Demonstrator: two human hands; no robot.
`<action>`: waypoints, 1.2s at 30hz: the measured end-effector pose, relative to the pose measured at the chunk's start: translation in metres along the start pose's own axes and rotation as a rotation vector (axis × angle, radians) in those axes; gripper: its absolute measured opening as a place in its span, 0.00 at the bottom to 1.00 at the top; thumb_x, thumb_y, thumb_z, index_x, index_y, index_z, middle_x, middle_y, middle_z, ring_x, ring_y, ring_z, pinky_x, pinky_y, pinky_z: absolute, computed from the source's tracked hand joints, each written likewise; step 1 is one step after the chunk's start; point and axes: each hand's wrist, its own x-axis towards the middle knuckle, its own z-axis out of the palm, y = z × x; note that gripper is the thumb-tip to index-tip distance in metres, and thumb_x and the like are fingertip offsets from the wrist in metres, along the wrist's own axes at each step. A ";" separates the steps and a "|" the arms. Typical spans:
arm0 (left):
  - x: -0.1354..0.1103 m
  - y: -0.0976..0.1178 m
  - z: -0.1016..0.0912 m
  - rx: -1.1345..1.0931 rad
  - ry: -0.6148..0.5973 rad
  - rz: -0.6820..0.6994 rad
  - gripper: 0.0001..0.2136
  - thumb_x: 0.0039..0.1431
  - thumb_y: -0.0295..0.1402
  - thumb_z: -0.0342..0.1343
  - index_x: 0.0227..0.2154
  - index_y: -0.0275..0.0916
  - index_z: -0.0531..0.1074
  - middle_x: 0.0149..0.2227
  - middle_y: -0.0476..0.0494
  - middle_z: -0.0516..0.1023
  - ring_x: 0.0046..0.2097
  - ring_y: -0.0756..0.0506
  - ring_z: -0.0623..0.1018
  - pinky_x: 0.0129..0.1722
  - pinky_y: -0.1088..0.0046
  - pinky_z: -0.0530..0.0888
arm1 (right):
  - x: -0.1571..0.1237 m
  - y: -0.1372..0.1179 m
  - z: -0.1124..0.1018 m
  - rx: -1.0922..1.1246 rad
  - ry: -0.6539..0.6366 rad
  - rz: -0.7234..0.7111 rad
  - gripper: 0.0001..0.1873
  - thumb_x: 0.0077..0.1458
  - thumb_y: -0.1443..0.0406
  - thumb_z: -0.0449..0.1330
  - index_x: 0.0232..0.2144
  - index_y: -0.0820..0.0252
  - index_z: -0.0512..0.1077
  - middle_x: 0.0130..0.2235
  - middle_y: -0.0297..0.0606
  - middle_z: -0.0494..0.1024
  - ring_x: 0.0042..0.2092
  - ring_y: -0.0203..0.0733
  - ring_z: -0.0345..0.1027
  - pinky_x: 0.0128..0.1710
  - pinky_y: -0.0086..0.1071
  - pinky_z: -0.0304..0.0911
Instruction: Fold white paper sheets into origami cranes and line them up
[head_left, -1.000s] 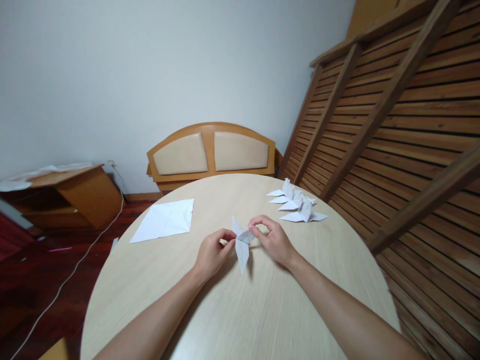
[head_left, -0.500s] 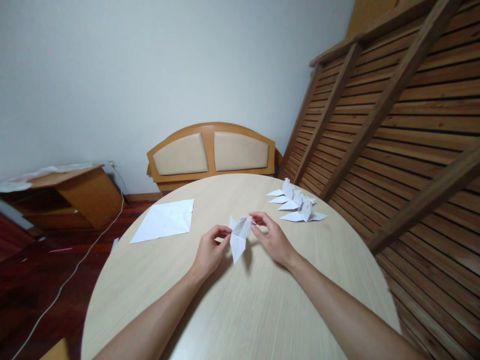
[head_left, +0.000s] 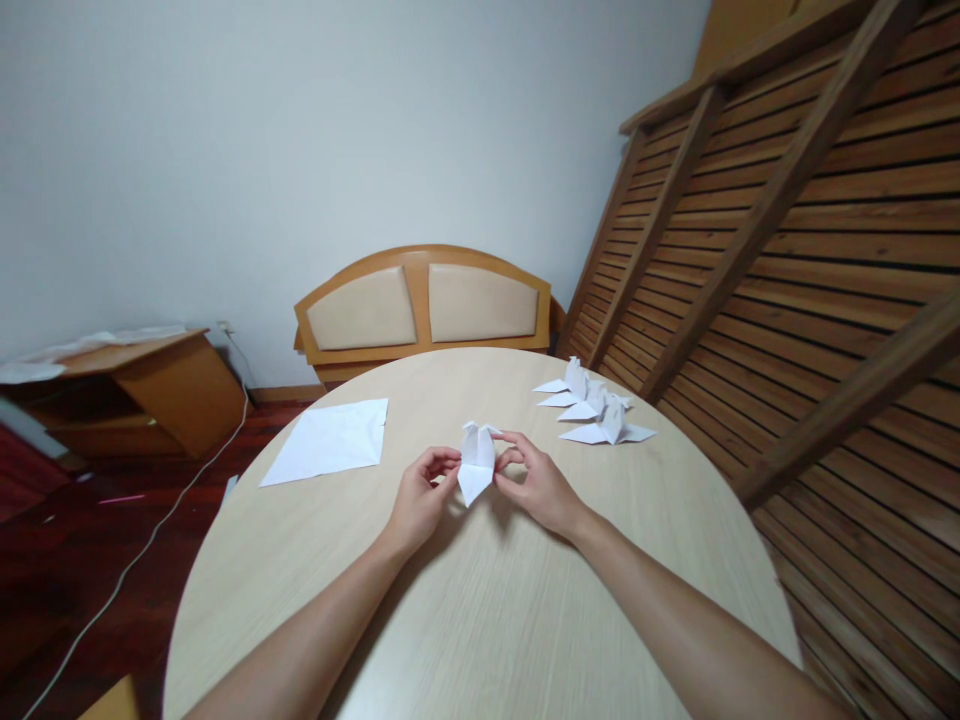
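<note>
A white folded paper crane (head_left: pixel 477 462) is held just above the middle of the round table (head_left: pixel 480 620), one wing pointing down toward me. My left hand (head_left: pixel 424 490) pinches its left side between thumb and fingers. On the other side, my right hand (head_left: pixel 538 490) grips the crane's right edge, thumb low and index finger near the bent tip at the top. Several finished paper cranes (head_left: pixel 609 425) stand in a row at the back right of the table. White paper sheets (head_left: pixel 330 442) lie flat at the left.
Beyond the table stands a wooden headboard (head_left: pixel 421 300) with two beige pads. Slatted wooden panels (head_left: pixel 825 300) lean along the right side. A low wooden cabinet (head_left: pixel 176 390) is at the left, with a white cable (head_left: pixel 161 530) running over the dark red floor.
The crane has turned so its wing faces me more squarely and both upright points show. My right fingers have shifted down from its tip to its right edge.
</note>
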 end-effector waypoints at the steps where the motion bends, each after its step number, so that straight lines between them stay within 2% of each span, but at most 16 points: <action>1: 0.000 0.000 0.000 0.004 -0.009 -0.006 0.13 0.50 0.39 0.65 0.36 0.37 0.75 0.35 0.42 0.80 0.37 0.46 0.79 0.38 0.71 0.73 | 0.000 -0.001 -0.001 -0.011 0.004 -0.003 0.26 0.55 0.68 0.61 0.56 0.55 0.63 0.34 0.32 0.77 0.40 0.39 0.74 0.48 0.36 0.63; 8: -0.001 0.002 -0.001 0.072 -0.058 -0.012 0.13 0.52 0.38 0.64 0.37 0.36 0.77 0.38 0.39 0.83 0.40 0.43 0.80 0.40 0.68 0.74 | 0.002 -0.012 -0.002 -0.150 0.011 -0.038 0.19 0.53 0.69 0.60 0.48 0.56 0.67 0.31 0.29 0.76 0.35 0.38 0.74 0.43 0.33 0.63; 16: -0.001 0.002 -0.002 0.114 -0.086 -0.015 0.13 0.53 0.40 0.63 0.35 0.36 0.77 0.36 0.40 0.83 0.38 0.43 0.80 0.40 0.68 0.75 | 0.000 -0.008 -0.002 -0.154 0.010 -0.036 0.19 0.53 0.70 0.60 0.48 0.55 0.67 0.37 0.34 0.79 0.41 0.41 0.75 0.45 0.34 0.64; 21: -0.002 0.003 -0.001 0.122 -0.109 -0.014 0.11 0.54 0.38 0.62 0.36 0.36 0.76 0.36 0.41 0.83 0.37 0.45 0.80 0.39 0.69 0.74 | 0.001 -0.007 -0.002 -0.138 0.021 0.003 0.19 0.50 0.71 0.61 0.46 0.57 0.68 0.31 0.30 0.77 0.34 0.38 0.74 0.40 0.32 0.64; 27: -0.002 0.003 -0.001 0.180 -0.089 -0.015 0.10 0.55 0.36 0.60 0.36 0.35 0.76 0.36 0.42 0.82 0.37 0.45 0.80 0.38 0.70 0.74 | 0.000 -0.010 -0.007 -0.154 -0.082 0.039 0.16 0.54 0.70 0.59 0.46 0.58 0.71 0.32 0.32 0.78 0.34 0.37 0.73 0.39 0.31 0.64; 31: -0.003 0.001 -0.001 0.233 -0.089 -0.036 0.10 0.55 0.37 0.59 0.37 0.36 0.76 0.36 0.42 0.82 0.37 0.44 0.80 0.34 0.72 0.74 | 0.001 -0.012 -0.014 -0.239 -0.007 -0.017 0.13 0.56 0.69 0.59 0.45 0.58 0.73 0.33 0.34 0.77 0.35 0.37 0.71 0.40 0.32 0.65; 33: -0.004 0.000 -0.001 0.256 -0.113 -0.031 0.11 0.57 0.37 0.58 0.37 0.36 0.76 0.37 0.42 0.82 0.37 0.44 0.80 0.32 0.73 0.73 | 0.002 -0.013 -0.016 -0.248 0.048 -0.020 0.12 0.57 0.65 0.60 0.44 0.59 0.73 0.35 0.36 0.77 0.36 0.39 0.71 0.41 0.33 0.65; 36: -0.006 -0.001 0.000 0.280 -0.175 -0.015 0.10 0.59 0.37 0.57 0.38 0.36 0.77 0.37 0.42 0.82 0.37 0.45 0.80 0.33 0.73 0.74 | 0.003 -0.014 -0.015 -0.261 0.063 -0.011 0.10 0.57 0.61 0.62 0.41 0.59 0.73 0.35 0.36 0.78 0.37 0.40 0.70 0.40 0.33 0.64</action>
